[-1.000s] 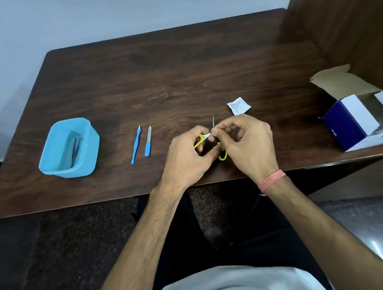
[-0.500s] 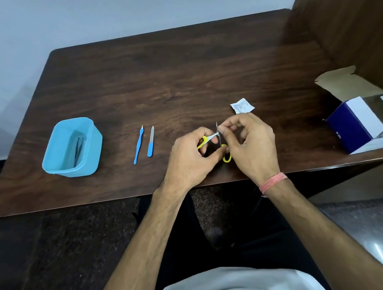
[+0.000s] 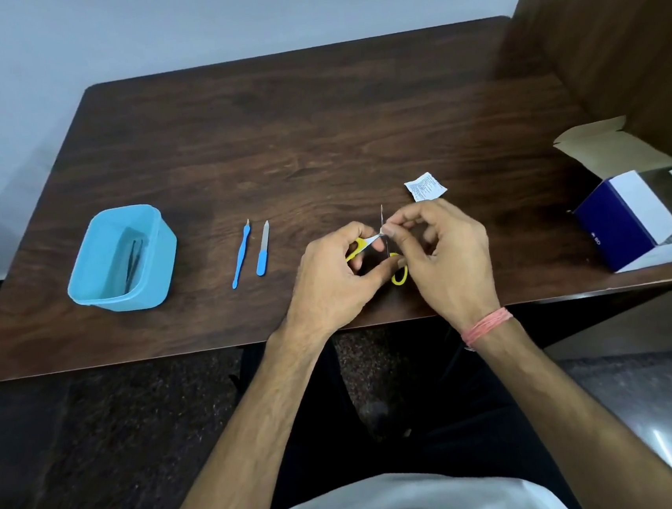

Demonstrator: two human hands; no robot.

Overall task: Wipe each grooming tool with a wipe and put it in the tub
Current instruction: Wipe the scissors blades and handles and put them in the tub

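The left hand (image 3: pixel 329 283) is gripping the scissors (image 3: pixel 398 275), blade pointing to twelve o'clock; right fingers (image 3: pixel 391 230) are pinching the wipe (image 3: pixel 378 237) on it; the tub (image 3: pixel 121 260) is lying toward nine o'clock.

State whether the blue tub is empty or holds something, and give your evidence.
Not empty. The blue tub holds a dark slim tool lying against its inside wall.

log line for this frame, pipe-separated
step: wiping scissors | left hand: holds handles | right hand: pinches wipe on blade | tub: one dark tool inside | waiting: two blue tools
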